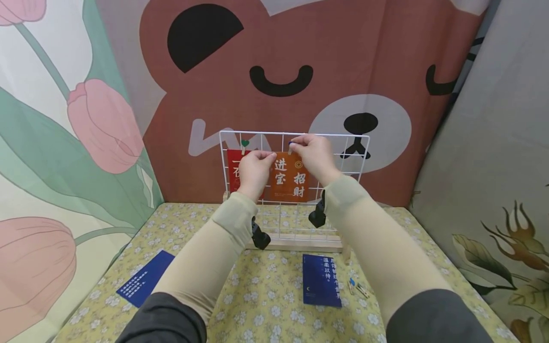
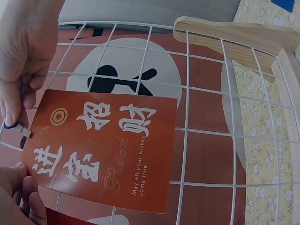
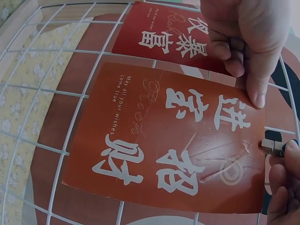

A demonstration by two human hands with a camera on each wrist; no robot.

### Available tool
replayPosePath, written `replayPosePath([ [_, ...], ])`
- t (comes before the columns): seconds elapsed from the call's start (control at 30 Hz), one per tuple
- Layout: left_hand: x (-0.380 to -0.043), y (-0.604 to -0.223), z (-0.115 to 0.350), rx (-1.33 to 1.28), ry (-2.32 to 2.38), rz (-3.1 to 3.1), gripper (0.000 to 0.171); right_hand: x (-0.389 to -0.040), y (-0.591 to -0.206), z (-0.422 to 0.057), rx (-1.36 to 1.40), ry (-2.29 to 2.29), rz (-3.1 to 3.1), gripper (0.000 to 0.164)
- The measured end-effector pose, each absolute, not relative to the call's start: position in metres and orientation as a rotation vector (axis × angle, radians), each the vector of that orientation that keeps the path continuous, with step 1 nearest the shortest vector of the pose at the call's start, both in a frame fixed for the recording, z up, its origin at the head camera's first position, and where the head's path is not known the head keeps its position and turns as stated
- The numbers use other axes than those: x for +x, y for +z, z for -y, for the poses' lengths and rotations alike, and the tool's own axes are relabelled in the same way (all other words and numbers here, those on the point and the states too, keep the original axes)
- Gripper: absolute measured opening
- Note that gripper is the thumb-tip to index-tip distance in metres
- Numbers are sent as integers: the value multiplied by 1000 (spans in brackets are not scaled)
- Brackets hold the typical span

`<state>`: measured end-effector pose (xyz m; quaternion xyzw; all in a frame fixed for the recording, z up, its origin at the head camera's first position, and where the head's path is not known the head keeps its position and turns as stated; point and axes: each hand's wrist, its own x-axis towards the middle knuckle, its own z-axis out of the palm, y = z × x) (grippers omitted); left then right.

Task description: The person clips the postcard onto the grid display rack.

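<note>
An orange card with white characters lies against the upper part of a white wire grid. My left hand pinches its upper left corner between thumb and finger. At the card's top edge, my right hand pinches a small wooden clothespin with a blue top. The clothespin's tip meets the card's edge in the right wrist view; whether it also bites the wire cannot be told. Left of the orange card hangs a red card, partly behind my left hand, under a clothespin with a green heart.
The grid stands in a wooden base on a table with a yellow floral cloth. One dark blue card lies at the left, another blue card in front of the base. Loose clothespins lie beside it. A bear-print curtain hangs behind.
</note>
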<state>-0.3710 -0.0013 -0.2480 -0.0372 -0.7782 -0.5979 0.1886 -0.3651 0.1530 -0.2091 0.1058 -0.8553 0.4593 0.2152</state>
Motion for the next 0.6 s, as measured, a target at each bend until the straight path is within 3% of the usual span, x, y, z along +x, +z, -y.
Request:
replayPosePath([
  [0.6,-369,-250,5,-114,-1691,2151,24,-367,-211,-144,274,1020,2469,29],
])
